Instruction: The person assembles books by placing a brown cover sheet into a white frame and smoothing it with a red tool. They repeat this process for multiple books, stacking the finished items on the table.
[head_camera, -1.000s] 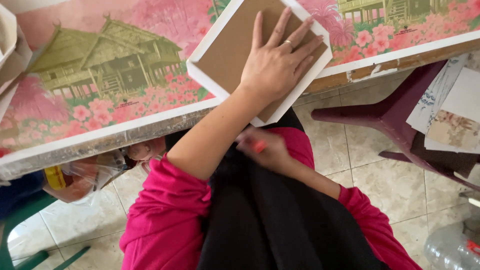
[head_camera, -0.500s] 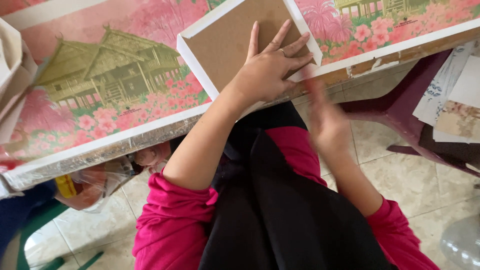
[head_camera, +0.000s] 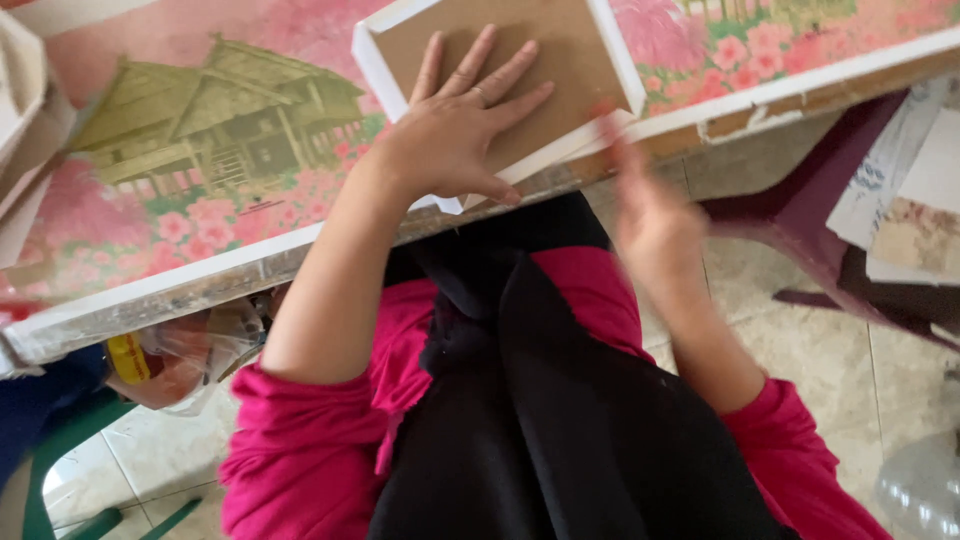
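Seen from above, nearest the camera were the person's pink sleeves and a black cloth (head_camera: 560, 420) that hung down the middle of the chest and lap. Below lay pale floor tiles (head_camera: 850, 390).

The right hand (head_camera: 655, 215) was raised just below the table edge, near the right corner of a frame. It was blurred, so whether it was open or closed, or held anything, could not be told.

The left hand (head_camera: 455, 125) lay flat and open, fingers spread, palm down on the brown backing board of a white picture frame (head_camera: 610, 50). The frame rested face down on the table, its near corner jutting slightly over the table's edge, toward the person's body.

The table (head_camera: 180, 290) was covered with a printed cloth showing a wooden house among pink flowers; its front edge looked worn and pale. At the far left edge of the view, a stack of pale boards (head_camera: 25, 130) sat on the table.

Under the table, to the left, was a crumpled clear plastic bag (head_camera: 185, 355) with something yellow and red inside. To the right stood a dark maroon plastic stool (head_camera: 830, 210) with papers (head_camera: 905, 190) piled on it.
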